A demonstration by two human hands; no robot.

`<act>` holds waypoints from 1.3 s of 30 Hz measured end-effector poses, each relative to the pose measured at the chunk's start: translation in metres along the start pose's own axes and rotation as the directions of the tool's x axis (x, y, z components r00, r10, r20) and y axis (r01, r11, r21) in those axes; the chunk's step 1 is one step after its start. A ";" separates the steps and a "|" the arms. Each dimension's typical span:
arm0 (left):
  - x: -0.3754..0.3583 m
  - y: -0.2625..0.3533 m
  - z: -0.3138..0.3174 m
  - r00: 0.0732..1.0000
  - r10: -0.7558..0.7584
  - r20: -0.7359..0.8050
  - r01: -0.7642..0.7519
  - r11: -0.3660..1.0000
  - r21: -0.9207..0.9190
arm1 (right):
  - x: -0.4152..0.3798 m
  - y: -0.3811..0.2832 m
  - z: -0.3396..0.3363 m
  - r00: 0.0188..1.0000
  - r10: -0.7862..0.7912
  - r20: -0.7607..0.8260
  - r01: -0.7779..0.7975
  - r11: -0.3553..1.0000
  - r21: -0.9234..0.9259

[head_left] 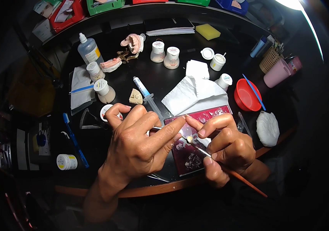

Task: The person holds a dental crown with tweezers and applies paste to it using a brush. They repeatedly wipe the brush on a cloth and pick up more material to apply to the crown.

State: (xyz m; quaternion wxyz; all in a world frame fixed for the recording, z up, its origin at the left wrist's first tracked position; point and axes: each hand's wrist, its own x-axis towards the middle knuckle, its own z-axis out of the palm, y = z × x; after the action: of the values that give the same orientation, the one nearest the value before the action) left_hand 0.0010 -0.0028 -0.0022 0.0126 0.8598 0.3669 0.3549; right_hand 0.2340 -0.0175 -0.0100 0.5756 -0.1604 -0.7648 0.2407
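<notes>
My left hand (139, 144) pinches a thin metal tool (157, 128) that carries a small tooth-shaped piece (190, 138) at its tip. My right hand (226, 146) grips a fine brush (245, 181) with a wooden handle, its tip touching that small piece. Both hands meet over a dark red mixing slab (189, 159) smeared with pale paste, at the near edge of the black table (164, 73).
A syringe (146, 94) and white tissue (193, 94) lie just beyond the hands. Several small white jars (165, 54), a squeeze bottle (88, 50), dental models (133, 42), a red bowl (246, 96), a white pad (267, 129) and a blue toothbrush (74, 140) surround them.
</notes>
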 end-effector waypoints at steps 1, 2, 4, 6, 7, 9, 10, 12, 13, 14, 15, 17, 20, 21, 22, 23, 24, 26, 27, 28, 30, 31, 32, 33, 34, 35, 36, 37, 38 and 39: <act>0.000 0.000 0.000 1.000 0.001 0.000 -0.001 1.000 0.000 | 0.000 0.000 0.000 1.000 -0.005 0.001 0.005 1.000 -0.003; 0.000 0.000 0.000 1.000 0.003 -0.001 -0.003 1.000 0.000 | 0.000 0.000 0.000 1.000 -0.005 0.000 0.005 1.000 -0.004; 0.000 0.000 0.000 1.000 0.005 -0.003 -0.005 1.000 0.001 | 0.001 0.000 0.000 1.000 -0.005 -0.002 0.005 1.000 -0.005; 0.000 0.000 0.000 1.000 0.005 -0.003 -0.005 1.000 0.001 | 0.001 -0.001 0.000 1.000 -0.002 0.001 0.002 1.000 -0.007; 0.000 0.000 0.000 1.000 0.004 -0.002 -0.004 1.000 0.002 | 0.001 -0.001 -0.001 1.000 0.000 0.003 0.000 1.000 -0.008; 0.000 0.000 0.000 1.000 0.007 0.000 -0.007 1.000 0.009 | 0.001 -0.001 0.000 1.000 0.003 0.005 -0.003 1.000 -0.012; 0.000 0.001 0.000 1.000 0.009 0.001 -0.009 1.000 0.016 | 0.001 0.000 0.000 1.000 0.004 0.006 -0.004 1.000 -0.014; 0.001 0.001 0.000 1.000 0.013 0.000 -0.013 1.000 0.022 | 0.002 -0.001 -0.001 1.000 0.008 0.018 -0.008 1.000 -0.017; 0.001 0.001 0.000 1.000 0.014 -0.002 -0.014 1.000 0.021 | 0.002 -0.002 -0.002 1.000 0.011 0.023 -0.011 1.000 -0.019; 0.001 0.001 0.000 1.000 0.014 -0.003 -0.014 1.000 0.021 | 0.002 -0.002 -0.001 1.000 0.014 0.019 -0.013 1.000 -0.019; 0.000 0.001 0.000 1.000 0.014 -0.004 -0.014 1.000 0.023 | 0.002 -0.002 -0.001 1.000 0.016 0.014 -0.016 1.000 -0.019; 0.000 0.000 0.001 1.000 0.015 -0.006 -0.014 1.000 0.026 | 0.002 -0.002 -0.001 1.000 0.019 0.006 -0.019 1.000 -0.012; 0.001 0.001 0.000 1.000 0.012 -0.009 -0.012 1.000 0.015 | 0.000 -0.001 -0.002 0.999 0.033 -0.008 -0.033 0.999 0.028; 0.000 0.001 0.000 1.000 0.013 -0.015 -0.013 1.000 0.014 | 0.000 0.000 -0.003 0.999 0.044 -0.013 -0.043 0.998 0.056; 0.000 0.000 0.001 1.000 0.015 -0.022 -0.015 1.000 0.013 | -0.001 0.001 -0.004 0.998 0.054 -0.018 -0.052 0.995 0.083; 0.000 0.000 0.001 0.999 0.018 -0.029 -0.017 1.000 0.012 | -0.002 0.002 -0.004 0.999 0.044 -0.018 -0.042 0.994 0.097; 0.001 0.000 0.001 0.999 0.020 -0.032 -0.020 1.000 0.013 | -0.002 0.003 -0.004 0.999 0.040 -0.019 -0.038 0.995 0.095; 0.001 0.000 0.001 0.999 0.023 -0.036 -0.023 1.000 0.013 | -0.001 0.002 -0.003 0.999 0.034 -0.020 -0.032 0.995 0.091; 0.001 0.000 0.001 0.999 0.024 -0.035 -0.024 1.000 0.012 | 0.000 0.001 -0.004 0.999 0.033 -0.010 -0.032 0.997 0.070; 0.001 0.000 0.001 0.999 0.024 -0.035 -0.024 1.000 0.012 | 0.000 0.000 -0.004 1.000 0.032 0.001 -0.032 0.998 0.048; 0.001 0.000 0.001 0.999 0.026 -0.034 -0.025 1.000 0.012 | 0.000 -0.001 -0.004 1.000 0.030 0.011 -0.030 0.999 0.026; 0.001 0.000 0.001 0.999 0.028 -0.035 -0.027 1.000 0.011 | 0.000 -0.001 -0.003 1.000 0.028 0.010 -0.028 0.999 0.025; 0.001 -0.001 0.001 0.999 0.030 -0.037 -0.029 1.000 0.010 | 0.001 -0.001 -0.003 1.000 0.025 0.010 -0.025 0.999 0.023; 0.001 -0.001 0.001 0.999 0.031 -0.034 -0.030 0.999 0.010 | 0.001 -0.001 -0.003 1.000 0.022 0.011 -0.022 1.000 0.015; 0.001 -0.001 0.001 0.999 0.031 -0.031 -0.031 0.999 0.010 | 0.001 -0.001 -0.003 1.000 0.020 0.013 -0.020 1.000 0.007; 0.000 -0.001 0.001 0.999 0.032 -0.028 -0.031 0.999 0.009 | 0.001 -0.001 -0.003 1.000 0.017 0.015 -0.017 1.000 0.000; 0.000 -0.001 0.001 0.999 0.032 -0.030 -0.031 0.999 0.012 | 0.001 -0.001 -0.003 1.000 0.015 0.015 -0.015 1.000 -0.005; 0.000 -0.001 0.001 0.999 0.032 -0.032 -0.031 0.999 0.014 | 0.001 -0.001 -0.002 1.000 0.012 0.014 -0.012 1.000 -0.009; 0.000 -0.001 0.002 0.999 0.031 -0.035 -0.031 0.999 0.017 | 0.001 -0.001 -0.002 1.000 0.010 0.014 -0.010 1.000 -0.013; 0.000 -0.001 0.001 0.999 0.032 -0.035 -0.032 0.999 0.018 | 0.001 -0.001 -0.002 1.000 0.012 0.008 -0.012 1.000 -0.010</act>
State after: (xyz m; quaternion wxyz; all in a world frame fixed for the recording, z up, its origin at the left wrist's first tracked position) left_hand 0.0014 -0.0016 -0.0034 -0.0071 0.8593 0.3565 0.3667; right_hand 0.2353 -0.0174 -0.0083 0.5702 -0.1667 -0.7674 0.2411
